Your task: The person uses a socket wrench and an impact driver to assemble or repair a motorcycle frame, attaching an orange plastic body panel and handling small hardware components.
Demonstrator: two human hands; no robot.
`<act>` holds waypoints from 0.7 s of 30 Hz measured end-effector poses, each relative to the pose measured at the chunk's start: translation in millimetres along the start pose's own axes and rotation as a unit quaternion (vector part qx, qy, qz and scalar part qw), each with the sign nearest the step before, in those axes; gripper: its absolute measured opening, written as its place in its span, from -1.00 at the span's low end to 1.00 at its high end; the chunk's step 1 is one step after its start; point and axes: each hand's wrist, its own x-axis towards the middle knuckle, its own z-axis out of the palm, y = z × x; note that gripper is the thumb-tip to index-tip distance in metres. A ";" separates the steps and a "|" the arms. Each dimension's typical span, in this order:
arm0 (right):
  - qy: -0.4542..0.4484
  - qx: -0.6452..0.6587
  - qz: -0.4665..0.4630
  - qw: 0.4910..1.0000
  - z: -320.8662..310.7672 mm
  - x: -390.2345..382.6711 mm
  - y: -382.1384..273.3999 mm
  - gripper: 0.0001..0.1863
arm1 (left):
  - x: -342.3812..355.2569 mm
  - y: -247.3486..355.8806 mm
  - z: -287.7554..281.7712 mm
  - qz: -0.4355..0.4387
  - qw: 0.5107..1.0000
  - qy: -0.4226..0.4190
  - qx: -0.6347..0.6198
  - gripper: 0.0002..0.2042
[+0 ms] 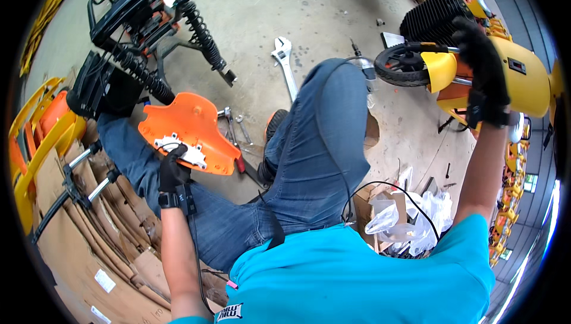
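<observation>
An orange curved plastic cover point(193, 119) with a white plastic piece point(189, 154) on its inner face is tilted above my bent leg. My left hand point(173, 170), in a black glove, grips its lower edge with the thumb beside the white piece. On the right my black-gloved right hand point(485, 65) is raised with the fingers pointing up, and I see nothing held in it. Behind that hand, in this view, is a yellow rounded body panel point(520, 77) of a small two-wheeler; I cannot tell whether they touch.
A black front fork frame with springs point(199, 29) stands at the far left. On the floor lie an adjustable wrench point(286, 65), smaller wrenches point(242, 127) and a power tool point(366, 69). Flattened cardboard point(83, 252) is stacked at left; plastic bags point(425, 223) lie by my right side.
</observation>
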 end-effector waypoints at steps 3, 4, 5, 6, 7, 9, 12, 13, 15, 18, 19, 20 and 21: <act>0.000 -0.079 0.171 0.982 11.1 -38.1 89.0 -0.63 | 2.0 -4.0 6.9 0.013 0.999 0.027 0.013 -0.92; -0.037 -0.076 0.243 0.966 26.5 -50.8 113.7 -0.64 | 1.8 -2.1 7.0 -0.020 0.999 0.012 -0.029 -0.90; -0.076 -0.078 0.310 0.945 42.5 -61.8 139.5 -0.65 | -1.4 -0.8 9.9 -0.017 1.000 0.011 -0.016 -0.90; -0.139 -0.057 0.366 0.919 44.6 -75.7 179.6 -0.67 | -4.4 0.8 14.0 -0.016 1.000 0.009 -0.001 -0.90; -0.175 -0.095 0.384 0.902 53.8 -89.6 214.5 -0.71 | -8.8 2.1 16.3 -0.013 1.000 0.010 0.013 -0.90; -0.203 -0.059 0.399 0.892 73.0 -117.8 262.2 -0.72 | -13.5 4.4 20.6 -0.013 0.999 0.023 0.035 -0.90; -0.192 -0.161 0.388 0.887 105.4 -135.0 290.2 -0.71 | -14.5 8.9 18.5 -0.001 0.998 0.038 0.040 -0.87; -0.160 -0.185 0.362 0.899 119.7 -132.4 292.6 -0.70 | -16.9 7.5 24.3 0.013 0.998 0.041 0.035 -0.86; -0.067 -0.242 0.264 0.931 132.8 -137.0 324.8 -0.65 | -21.5 1.6 44.1 0.032 0.998 0.043 0.027 -0.84; -0.029 -0.301 0.190 0.934 162.1 -113.7 347.7 -0.66 | -14.6 2.7 25.7 0.030 0.999 0.040 0.018 -0.82; -0.020 -0.320 0.185 0.929 171.8 -107.7 357.1 -0.66 | -13.8 2.5 26.4 0.023 0.999 0.038 0.008 -0.81; -0.012 -0.338 0.179 0.924 180.2 -102.3 363.8 -0.65 | -13.8 2.6 23.8 0.032 0.999 0.038 0.009 -0.81; -0.012 -0.356 0.187 0.916 186.0 -96.7 369.8 -0.63 | -13.1 2.8 20.5 0.042 0.998 0.037 0.009 -0.81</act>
